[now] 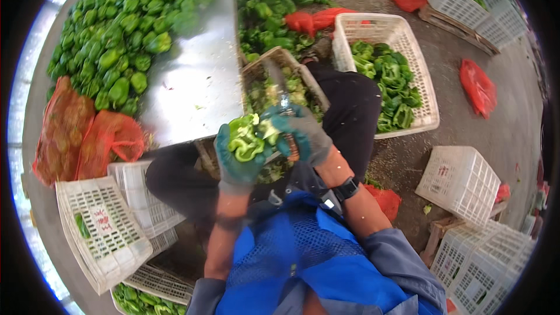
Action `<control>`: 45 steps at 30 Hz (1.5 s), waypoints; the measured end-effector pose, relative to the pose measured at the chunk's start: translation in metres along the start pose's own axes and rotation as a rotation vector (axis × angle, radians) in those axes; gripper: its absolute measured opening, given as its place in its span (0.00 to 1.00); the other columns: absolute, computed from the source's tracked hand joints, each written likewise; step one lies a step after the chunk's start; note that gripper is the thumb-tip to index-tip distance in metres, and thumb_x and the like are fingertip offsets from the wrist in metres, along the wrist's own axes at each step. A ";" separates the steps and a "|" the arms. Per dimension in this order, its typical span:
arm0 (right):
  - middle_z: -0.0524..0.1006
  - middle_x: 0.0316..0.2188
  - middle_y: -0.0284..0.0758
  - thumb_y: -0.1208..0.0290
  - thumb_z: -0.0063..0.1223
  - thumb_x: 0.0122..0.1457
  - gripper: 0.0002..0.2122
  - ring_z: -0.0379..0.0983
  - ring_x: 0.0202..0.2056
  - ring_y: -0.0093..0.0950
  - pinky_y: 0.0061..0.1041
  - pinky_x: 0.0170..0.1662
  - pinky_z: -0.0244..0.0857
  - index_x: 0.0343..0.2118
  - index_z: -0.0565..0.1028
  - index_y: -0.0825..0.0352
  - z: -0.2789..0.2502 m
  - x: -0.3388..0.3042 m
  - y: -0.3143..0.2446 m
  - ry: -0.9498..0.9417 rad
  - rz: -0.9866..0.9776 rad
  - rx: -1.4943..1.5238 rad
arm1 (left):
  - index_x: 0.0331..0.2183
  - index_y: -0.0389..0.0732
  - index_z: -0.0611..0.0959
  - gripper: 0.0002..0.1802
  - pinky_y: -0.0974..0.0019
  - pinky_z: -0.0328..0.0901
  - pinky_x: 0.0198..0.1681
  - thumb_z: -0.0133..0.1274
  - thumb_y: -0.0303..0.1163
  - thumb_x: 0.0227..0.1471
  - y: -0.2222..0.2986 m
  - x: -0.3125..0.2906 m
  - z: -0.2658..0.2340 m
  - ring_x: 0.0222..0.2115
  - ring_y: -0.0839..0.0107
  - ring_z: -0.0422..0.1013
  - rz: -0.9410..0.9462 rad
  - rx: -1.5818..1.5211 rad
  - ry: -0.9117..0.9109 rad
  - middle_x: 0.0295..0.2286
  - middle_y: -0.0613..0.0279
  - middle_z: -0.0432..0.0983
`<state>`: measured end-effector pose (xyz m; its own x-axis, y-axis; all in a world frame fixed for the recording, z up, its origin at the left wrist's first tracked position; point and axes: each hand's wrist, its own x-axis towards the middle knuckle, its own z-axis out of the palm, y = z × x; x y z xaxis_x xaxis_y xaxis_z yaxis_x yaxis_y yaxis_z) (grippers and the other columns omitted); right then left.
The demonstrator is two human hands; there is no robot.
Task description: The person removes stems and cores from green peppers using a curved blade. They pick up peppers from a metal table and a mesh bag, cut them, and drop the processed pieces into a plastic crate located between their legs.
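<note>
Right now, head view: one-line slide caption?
Gloved left hand holds a cut-open green pepper; gloved right hand holds a brown-handled metal knife.

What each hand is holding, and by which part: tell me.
The left hand holds a cut green pepper by its outer sides. The right hand grips a knife by its handle; whether it also pinches the pale piece is unclear.

At your front left, the metal counter (195,90) bears a broad heap of green peppers (122,35) and small scraps (200,107). On the floor (446,58) to your right: a white crate (429,105), a red bag (479,88).
</note>
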<state>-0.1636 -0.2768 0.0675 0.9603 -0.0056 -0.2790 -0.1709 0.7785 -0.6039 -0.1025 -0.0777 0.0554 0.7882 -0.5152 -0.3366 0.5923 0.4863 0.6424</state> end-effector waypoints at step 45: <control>0.84 0.33 0.50 0.64 0.71 0.55 0.17 0.83 0.38 0.50 0.43 0.43 0.76 0.44 0.84 0.70 0.034 0.018 0.039 -0.224 0.073 -1.237 | 0.66 0.36 0.72 0.25 0.65 0.80 0.45 0.49 0.26 0.71 -0.020 0.005 -0.046 0.46 0.66 0.82 0.396 0.492 0.148 0.47 0.56 0.82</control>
<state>-0.1454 -0.2259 0.0642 0.9354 0.2137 -0.2819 -0.2005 -0.3362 -0.9202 -0.1026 -0.0574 0.0097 0.9667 -0.2437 -0.0785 0.1342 0.2213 0.9659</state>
